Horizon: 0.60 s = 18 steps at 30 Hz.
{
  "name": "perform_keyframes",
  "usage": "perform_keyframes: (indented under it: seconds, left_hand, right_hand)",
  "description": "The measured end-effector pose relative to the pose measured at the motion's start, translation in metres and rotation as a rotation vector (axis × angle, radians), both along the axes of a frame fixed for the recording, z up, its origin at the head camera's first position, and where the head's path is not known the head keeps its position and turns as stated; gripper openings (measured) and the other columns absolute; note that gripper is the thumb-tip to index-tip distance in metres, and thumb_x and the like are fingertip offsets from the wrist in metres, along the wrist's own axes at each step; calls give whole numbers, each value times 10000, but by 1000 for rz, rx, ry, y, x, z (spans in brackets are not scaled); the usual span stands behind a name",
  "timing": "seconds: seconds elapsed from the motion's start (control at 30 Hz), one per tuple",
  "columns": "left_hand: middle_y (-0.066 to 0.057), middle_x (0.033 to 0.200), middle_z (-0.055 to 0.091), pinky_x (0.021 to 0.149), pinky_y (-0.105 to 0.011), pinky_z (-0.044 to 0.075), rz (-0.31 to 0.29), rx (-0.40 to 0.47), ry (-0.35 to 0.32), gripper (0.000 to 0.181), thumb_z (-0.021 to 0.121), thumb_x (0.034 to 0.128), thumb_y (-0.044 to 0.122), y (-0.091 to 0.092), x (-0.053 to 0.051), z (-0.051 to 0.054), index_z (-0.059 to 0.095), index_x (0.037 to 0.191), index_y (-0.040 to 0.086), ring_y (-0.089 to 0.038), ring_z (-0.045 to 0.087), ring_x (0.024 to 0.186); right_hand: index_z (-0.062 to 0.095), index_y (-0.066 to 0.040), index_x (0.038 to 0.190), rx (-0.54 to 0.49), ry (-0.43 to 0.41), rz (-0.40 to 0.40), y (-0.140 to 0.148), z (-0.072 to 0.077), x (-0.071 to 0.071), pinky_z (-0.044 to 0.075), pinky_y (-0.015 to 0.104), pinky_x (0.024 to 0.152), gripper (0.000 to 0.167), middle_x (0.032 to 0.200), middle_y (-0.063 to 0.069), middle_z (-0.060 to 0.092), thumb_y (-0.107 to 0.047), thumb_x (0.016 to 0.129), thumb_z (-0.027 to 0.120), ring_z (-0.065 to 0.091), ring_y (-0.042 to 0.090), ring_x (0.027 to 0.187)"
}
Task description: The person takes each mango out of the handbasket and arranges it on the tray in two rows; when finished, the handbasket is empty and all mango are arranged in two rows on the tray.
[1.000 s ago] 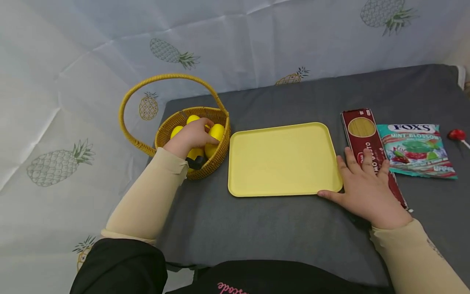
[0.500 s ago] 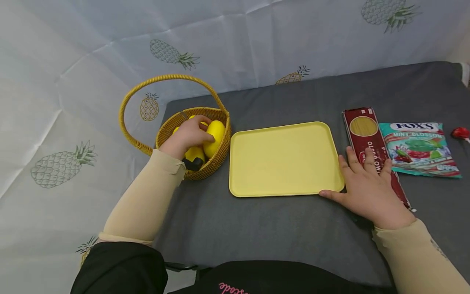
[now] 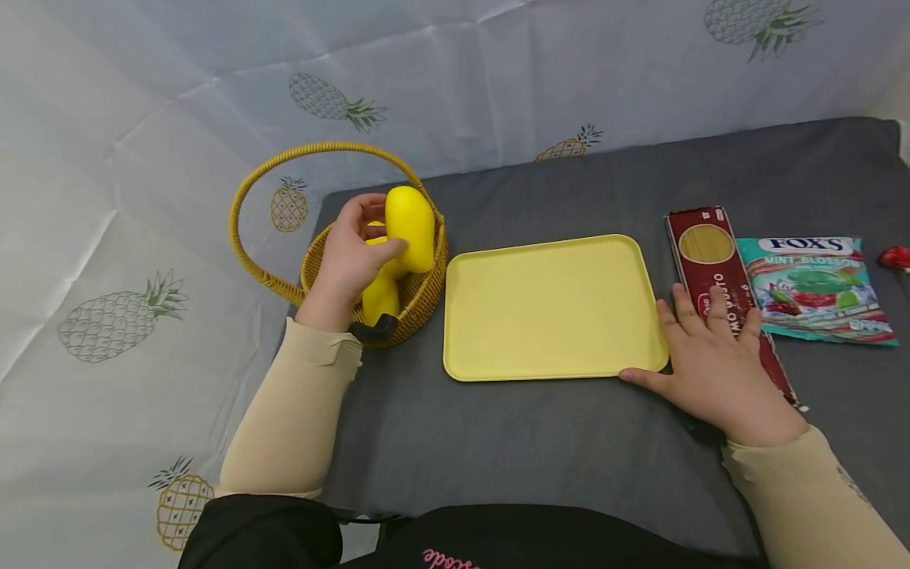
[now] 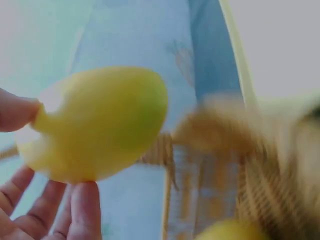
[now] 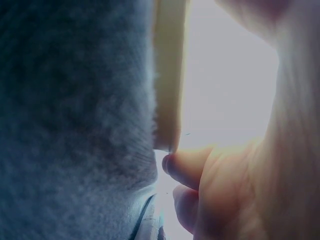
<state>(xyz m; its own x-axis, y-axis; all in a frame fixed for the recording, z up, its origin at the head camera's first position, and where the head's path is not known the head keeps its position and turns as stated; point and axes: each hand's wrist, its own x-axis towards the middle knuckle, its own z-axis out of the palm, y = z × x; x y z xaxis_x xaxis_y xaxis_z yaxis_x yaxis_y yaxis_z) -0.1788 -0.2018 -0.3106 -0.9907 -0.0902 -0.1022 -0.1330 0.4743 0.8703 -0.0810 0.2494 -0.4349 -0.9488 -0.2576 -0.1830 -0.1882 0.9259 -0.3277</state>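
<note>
My left hand [image 3: 348, 261] pinches a smooth yellow mango [image 3: 410, 229] between thumb and fingers, just above the wicker basket [image 3: 426, 296]. Up close in the left wrist view, the mango [image 4: 107, 125] has a greenish tinge at one end. Other yellow fruit [image 3: 380, 299] lies in the basket, partly hidden by the hand. Fingers spread, my right hand [image 3: 718, 371] lies over the lower part of a dark red spaghetti pack [image 3: 711, 261]. Its thumb touches the near right corner of the pale yellow tray [image 3: 554, 308].
A teal Fox's candy bag [image 3: 817, 288] lies right of the spaghetti pack, with a red lollipop [image 3: 894, 258] beyond it. The basket's tall handle [image 3: 320, 148] arches over the left side. A grey cloth [image 3: 533, 450] covers the table, and a pineapple-print curtain [image 3: 462, 87] hangs behind.
The left hand has lifted the mango up from inside the basket to above its rim. My right hand stays in nearly the same place.
</note>
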Motion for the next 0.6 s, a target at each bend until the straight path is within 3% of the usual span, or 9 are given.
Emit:
perform_keyframes:
  seconds: [0.13,0.27,0.4,0.6]
  left_hand:
    - [-49,1524,578,1075,-441,548,-55,177,81,701,809,957,11,25,8,-2,506,1563,193,-251,602,1294]
    - [-98,1550,559,1080,-422,546,-155,363,88,725,765,954,-94,60,12,-16,483,1584,127,-285,605,1298]
    - [-138,1545,544,1099,-448,555,-218,465,7,714,730,969,-121,97,12,-35,464,1597,91,-316,625,1321]
    - [-119,1513,578,1067,-462,595,-235,457,-155,716,756,961,-77,150,4,-62,479,1591,119,-327,657,1307]
  right_hand:
    - [303,102,1682,-7,16,-3,0,0,2,-208,882,1166,1302,1783,370,82,-795,864,774,-103,689,1606]
    - [299,96,1686,-9,23,-5,1,2,4,-188,889,1171,1301,1793,354,74,-808,873,758,-137,668,1613]
    - [284,82,1697,-7,12,-2,-2,3,4,-185,889,1172,1313,1801,340,68,-845,875,716,-165,647,1619]
    - [277,69,1705,-2,1,-19,-3,5,6,-204,871,1181,1325,1797,344,99,-866,866,700,-113,663,1622]
